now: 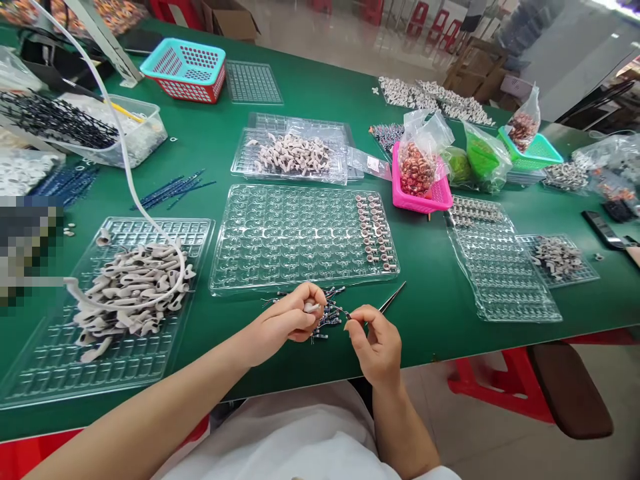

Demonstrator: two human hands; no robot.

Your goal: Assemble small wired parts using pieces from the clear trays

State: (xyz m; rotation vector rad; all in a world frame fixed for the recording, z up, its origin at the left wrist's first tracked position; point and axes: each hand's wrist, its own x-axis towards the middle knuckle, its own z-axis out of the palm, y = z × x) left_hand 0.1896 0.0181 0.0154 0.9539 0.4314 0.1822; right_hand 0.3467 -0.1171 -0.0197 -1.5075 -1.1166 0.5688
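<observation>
My left hand [295,317] is closed around a small pale piece [313,308] near the front edge of the green table. Just to its right, my right hand [374,337] pinches a thin dark part [347,315] between thumb and fingertips. Below and behind the hands lies a pile of small dark wired parts [331,317]. Dark tweezers [393,297] lie by my right hand, partly hidden by it. Beyond the hands is a clear moulded tray [285,233], with small ringed pieces [373,230] standing in its right-hand columns.
Pale curved pieces [137,287] are heaped on a tray at the left, under a white cable [131,180]. More pale pieces [293,155] lie behind the middle tray. A pink basket [420,197] and another clear tray [505,267] stand at the right.
</observation>
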